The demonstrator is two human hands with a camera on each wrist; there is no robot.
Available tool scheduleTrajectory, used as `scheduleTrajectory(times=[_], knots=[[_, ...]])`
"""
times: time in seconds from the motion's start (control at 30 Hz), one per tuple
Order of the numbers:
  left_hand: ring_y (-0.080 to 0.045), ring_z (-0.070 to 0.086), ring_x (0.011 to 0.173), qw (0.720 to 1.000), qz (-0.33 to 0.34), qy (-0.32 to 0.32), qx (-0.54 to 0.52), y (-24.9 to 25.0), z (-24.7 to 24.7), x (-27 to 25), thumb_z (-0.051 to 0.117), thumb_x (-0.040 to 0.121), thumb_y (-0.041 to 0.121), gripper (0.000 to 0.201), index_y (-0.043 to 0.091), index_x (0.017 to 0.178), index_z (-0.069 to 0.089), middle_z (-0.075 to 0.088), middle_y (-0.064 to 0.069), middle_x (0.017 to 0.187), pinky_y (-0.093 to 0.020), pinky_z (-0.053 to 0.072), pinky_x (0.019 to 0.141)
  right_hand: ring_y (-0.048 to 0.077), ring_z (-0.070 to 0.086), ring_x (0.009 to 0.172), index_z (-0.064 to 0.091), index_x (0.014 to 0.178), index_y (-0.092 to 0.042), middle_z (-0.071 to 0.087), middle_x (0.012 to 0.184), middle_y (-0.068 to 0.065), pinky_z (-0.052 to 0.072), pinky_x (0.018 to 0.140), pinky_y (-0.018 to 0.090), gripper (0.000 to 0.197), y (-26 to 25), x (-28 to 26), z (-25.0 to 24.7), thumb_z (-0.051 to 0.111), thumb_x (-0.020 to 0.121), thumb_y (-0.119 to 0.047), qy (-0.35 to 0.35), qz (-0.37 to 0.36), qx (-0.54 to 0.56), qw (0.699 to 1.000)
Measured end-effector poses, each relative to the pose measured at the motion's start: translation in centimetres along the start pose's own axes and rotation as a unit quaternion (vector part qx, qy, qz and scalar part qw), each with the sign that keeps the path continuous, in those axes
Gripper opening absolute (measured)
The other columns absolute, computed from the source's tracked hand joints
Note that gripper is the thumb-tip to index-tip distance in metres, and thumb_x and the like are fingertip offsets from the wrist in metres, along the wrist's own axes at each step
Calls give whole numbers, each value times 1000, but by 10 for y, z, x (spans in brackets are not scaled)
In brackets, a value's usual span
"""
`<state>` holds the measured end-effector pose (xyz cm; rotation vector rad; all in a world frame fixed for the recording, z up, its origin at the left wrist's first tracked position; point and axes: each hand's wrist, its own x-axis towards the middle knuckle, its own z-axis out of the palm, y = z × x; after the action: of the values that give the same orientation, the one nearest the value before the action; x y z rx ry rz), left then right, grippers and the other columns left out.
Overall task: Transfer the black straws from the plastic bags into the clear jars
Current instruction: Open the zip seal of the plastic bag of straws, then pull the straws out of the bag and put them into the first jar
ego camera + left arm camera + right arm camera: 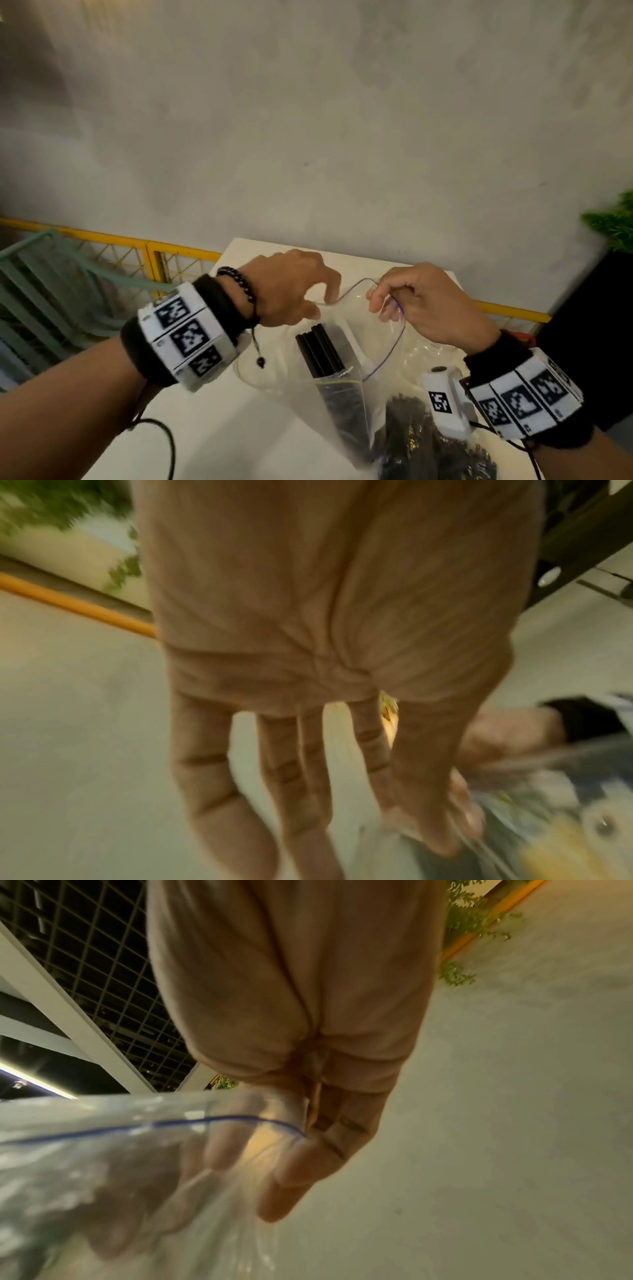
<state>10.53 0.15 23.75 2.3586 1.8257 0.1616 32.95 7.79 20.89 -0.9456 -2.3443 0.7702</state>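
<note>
Black straws (320, 351) stand bundled inside a clear plastic bag (373, 346) held above the white desk (219, 421). Left hand (291, 287) pinches the bag's rim on one side, right hand (423, 305) pinches the opposite side, spreading its mouth. Another bag of straws (428, 442) lies beneath.

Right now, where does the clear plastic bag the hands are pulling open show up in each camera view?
Head: plastic bag lower centre, mouth held open between the left hand and right hand.
Left wrist: bottom right under the fingertips, blurred.
Right wrist: lower left.
Shared landmark: yellow rail.
</note>
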Motion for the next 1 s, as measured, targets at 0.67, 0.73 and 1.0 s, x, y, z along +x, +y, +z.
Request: scheduleTrajectory(times=[0.67, 0.73, 1.0], knots=[[-24, 67, 56, 986, -57, 28, -155, -25, -66, 9, 31, 95, 0, 35, 31, 111, 38, 72, -17, 85, -27, 53, 49, 6, 64, 64, 67, 70, -10, 66, 63, -2, 47, 63, 20, 60, -3, -46, -9, 40, 91, -58, -110, 99, -232, 961], [-22, 64, 57, 989, -29, 9, -144, -32, -68, 0, 32, 98, 1, 33, 32, 110, 36, 66, -16, 90, -25, 53, 50, -9, 60, 61, 77, 83, -26, 64, 56, -22, 41, 57, 6, 13, -4, -39, -12, 65, 89, -30, -60, 84, -209, 972], [-12, 69, 61, 993, -9, -19, -120, -40, -67, -8, 35, 89, -13, 63, 39, 95, 70, 51, 12, 133, -25, 56, 69, 5, 69, 63, 76, 88, -36, 73, 73, -3, 47, 55, 10, 35, 4, -26, -34, 56, 93, -8, 19, 86, -120, 989]])
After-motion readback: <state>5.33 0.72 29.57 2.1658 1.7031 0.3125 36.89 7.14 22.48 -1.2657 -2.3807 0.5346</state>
